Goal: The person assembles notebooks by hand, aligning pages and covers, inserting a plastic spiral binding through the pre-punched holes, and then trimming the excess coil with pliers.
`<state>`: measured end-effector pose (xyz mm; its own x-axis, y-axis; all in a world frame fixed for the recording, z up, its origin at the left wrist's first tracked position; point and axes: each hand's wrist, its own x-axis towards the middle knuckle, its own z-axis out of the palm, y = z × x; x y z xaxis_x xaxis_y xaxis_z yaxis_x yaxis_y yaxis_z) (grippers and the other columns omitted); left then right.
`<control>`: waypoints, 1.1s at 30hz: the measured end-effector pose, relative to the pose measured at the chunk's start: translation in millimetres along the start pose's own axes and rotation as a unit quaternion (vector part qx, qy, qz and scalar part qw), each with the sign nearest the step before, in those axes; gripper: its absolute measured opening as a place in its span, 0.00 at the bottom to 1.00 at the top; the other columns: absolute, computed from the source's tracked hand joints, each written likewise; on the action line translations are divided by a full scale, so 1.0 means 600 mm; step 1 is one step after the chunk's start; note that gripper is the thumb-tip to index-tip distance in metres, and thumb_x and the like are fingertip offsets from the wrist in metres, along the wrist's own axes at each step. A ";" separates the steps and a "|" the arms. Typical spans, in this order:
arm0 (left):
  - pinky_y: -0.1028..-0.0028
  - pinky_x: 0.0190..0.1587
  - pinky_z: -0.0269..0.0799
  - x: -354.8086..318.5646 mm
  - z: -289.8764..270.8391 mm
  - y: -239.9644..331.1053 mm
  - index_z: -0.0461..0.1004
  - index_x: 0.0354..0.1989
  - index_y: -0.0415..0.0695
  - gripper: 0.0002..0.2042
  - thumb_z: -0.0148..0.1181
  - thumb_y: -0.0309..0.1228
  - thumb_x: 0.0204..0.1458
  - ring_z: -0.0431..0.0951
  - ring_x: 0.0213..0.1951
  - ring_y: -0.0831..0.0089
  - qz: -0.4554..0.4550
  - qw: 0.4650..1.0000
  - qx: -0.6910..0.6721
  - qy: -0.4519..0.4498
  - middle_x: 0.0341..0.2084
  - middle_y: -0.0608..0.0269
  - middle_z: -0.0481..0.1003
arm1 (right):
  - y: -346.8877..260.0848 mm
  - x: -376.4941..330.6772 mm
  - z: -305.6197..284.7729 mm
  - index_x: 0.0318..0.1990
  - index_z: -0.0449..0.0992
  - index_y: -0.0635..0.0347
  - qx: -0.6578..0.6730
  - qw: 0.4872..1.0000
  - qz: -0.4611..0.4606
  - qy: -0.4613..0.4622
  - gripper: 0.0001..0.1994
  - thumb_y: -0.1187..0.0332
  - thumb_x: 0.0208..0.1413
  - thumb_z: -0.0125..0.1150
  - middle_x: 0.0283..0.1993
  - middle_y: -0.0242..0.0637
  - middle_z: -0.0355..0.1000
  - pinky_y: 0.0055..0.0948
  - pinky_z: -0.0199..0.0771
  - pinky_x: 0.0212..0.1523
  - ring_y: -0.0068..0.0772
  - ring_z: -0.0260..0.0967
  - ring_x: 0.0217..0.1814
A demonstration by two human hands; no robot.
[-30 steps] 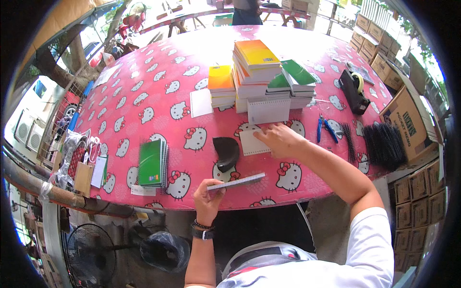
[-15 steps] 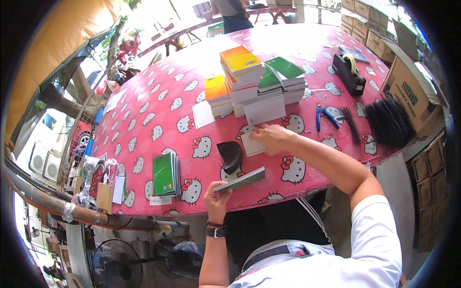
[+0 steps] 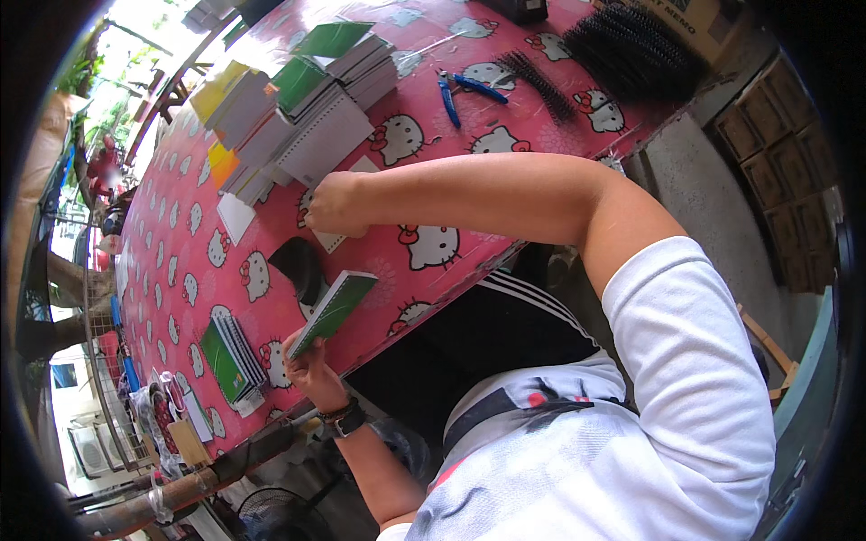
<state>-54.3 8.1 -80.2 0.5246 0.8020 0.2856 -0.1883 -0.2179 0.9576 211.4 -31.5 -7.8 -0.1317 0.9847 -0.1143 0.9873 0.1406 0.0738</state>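
My left hand [image 3: 311, 371] grips a green-covered notebook [image 3: 341, 311] by its lower end, holding it raised at a slant near the table's front edge. Over a small white sheet with punched holes [image 3: 330, 242] rests my right hand [image 3: 338, 204], its fingers curled. Its fingertips are hidden, so I cannot make out what they pinch. Between the hands stands a black curved holder [image 3: 302, 270]. Just beyond my right hand, a white wire-bound pad [image 3: 325, 140] leans on stacked notebooks with green covers [image 3: 302, 83] and yellow-orange covers [image 3: 230, 95].
A pink cartoon-print cloth [image 3: 379, 311] covers the table. Several green notebooks [image 3: 230, 361] lie at the left. Blue-handled pliers [image 3: 469, 90], a few black binding coils [image 3: 538, 86] and a big heap of coils [image 3: 631, 54] are at the far right, by a cardboard box [image 3: 695, 27].
The whole view has turned and shifted, so the table now slants. My right hand's fingers, stretched over the sheet before, are now curled. My left hand keeps the green notebook.
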 end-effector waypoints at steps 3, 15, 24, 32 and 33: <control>0.74 0.42 0.70 0.002 -0.004 0.001 0.71 0.38 0.36 0.09 0.60 0.22 0.48 0.73 0.37 0.75 0.005 1.000 0.009 -0.005 0.32 0.62 0.74 | 0.003 -0.020 0.002 0.40 0.74 0.60 0.053 0.998 0.030 -0.004 0.18 0.67 0.38 0.65 0.39 0.41 0.75 0.39 0.74 0.41 0.44 0.72 0.46; 0.76 0.43 0.67 -0.001 0.001 0.003 0.72 0.37 0.38 0.10 0.61 0.20 0.45 0.72 0.36 0.76 -0.011 0.999 -0.010 0.038 0.33 0.64 0.73 | -0.056 -0.267 0.045 0.55 0.64 0.55 0.128 0.989 0.052 0.053 0.36 0.53 0.37 0.69 0.55 0.42 0.63 0.52 0.58 0.56 0.43 0.58 0.59; 0.78 0.42 0.67 0.004 -0.001 0.009 0.71 0.37 0.39 0.11 0.61 0.18 0.43 0.72 0.36 0.76 -0.041 0.997 -0.060 0.022 0.33 0.63 0.72 | -0.079 -0.293 0.053 0.37 0.74 0.58 0.188 0.946 0.068 0.255 0.11 0.75 0.42 0.59 0.34 0.33 0.72 0.35 0.67 0.48 0.33 0.70 0.40; 0.79 0.41 0.68 0.005 0.003 0.009 0.71 0.38 0.38 0.11 0.62 0.20 0.45 0.72 0.36 0.78 -0.039 0.998 -0.042 0.029 0.33 0.65 0.73 | 0.129 -0.167 0.030 0.36 0.76 0.61 0.360 0.811 0.108 0.449 0.05 0.74 0.51 0.59 0.35 0.38 0.74 0.26 0.71 0.38 0.34 0.73 0.37; 0.79 0.41 0.68 0.004 0.001 0.013 0.71 0.38 0.38 0.11 0.62 0.20 0.45 0.72 0.36 0.78 -0.040 0.998 -0.037 0.033 0.33 0.65 0.73 | 0.143 -0.128 0.042 0.36 0.75 0.60 0.353 0.801 0.107 0.471 0.05 0.73 0.51 0.59 0.35 0.37 0.73 0.27 0.71 0.39 0.34 0.72 0.38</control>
<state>-53.9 8.2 -72.2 0.4845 0.8511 0.2022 -0.2094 -0.1115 0.9714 308.4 -97.6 -17.8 0.3675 0.6658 0.6493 0.7561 0.1927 -0.6255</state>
